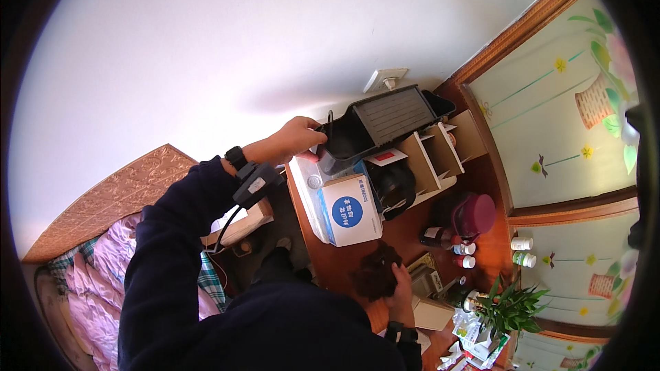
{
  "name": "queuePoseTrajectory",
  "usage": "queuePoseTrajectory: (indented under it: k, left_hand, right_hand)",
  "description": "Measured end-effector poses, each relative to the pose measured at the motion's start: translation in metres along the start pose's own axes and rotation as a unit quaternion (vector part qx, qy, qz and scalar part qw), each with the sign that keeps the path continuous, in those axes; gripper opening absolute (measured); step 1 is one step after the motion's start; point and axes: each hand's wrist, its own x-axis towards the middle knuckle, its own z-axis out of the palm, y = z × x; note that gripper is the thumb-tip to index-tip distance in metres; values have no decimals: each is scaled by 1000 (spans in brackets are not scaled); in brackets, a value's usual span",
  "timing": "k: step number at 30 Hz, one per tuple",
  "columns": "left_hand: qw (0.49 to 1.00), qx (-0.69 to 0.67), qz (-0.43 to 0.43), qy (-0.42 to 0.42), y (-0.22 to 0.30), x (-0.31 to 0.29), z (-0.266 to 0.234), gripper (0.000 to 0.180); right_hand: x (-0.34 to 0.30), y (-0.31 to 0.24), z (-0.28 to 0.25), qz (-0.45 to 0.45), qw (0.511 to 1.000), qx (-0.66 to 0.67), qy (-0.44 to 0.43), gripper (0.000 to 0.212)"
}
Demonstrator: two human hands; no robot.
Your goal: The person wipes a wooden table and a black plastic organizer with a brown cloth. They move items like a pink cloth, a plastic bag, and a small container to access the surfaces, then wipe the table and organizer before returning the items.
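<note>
My left hand is closed on the near-left end of a long black plastic box, close to the wall. A ribbed grey-black panel covers part of that box. In my right hand, lower down over the table, is a dark brown, fuzzy cloth-like bundle; its exact kind is unclear. Between the two hands a white carton with a blue round mark sits at the table's left side. Just beyond the carton lies a rounded black object, partly hidden.
White-and-tan dividers stand beside the black box. On the reddish-brown table are a purple lidded container, several small bottles, a leafy plant and a tissue pack. A wall socket is above; a bed lies left.
</note>
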Motion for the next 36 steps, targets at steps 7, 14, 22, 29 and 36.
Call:
queuePoseTrajectory:
  k: [7, 14, 22, 29, 36]
  left_hand:
    - [997, 2, 37, -62, 29, -1, -21, 41]
    - [995, 29, 19, -95, 63, 1, -26, 38]
    - [988, 36, 16, -148, 79, -6, -42, 34]
    - [996, 44, 8, -82, 75, -19, -49, 37]
    - [999, 30, 7, -37, 52, -44, -70, 56]
  right_hand:
    - [1, -7, -2, -9, 1000, -4, -26, 34]
    - [7, -6, 10, -1, 1000, 8, -10, 34]
    - [4, -10, 10, 0, 999, 10, -31, 33]
    - [13, -1, -5, 3, 1000, -5, -1, 33]
    - [11, -4, -3, -7, 1000, 17, -7, 33]
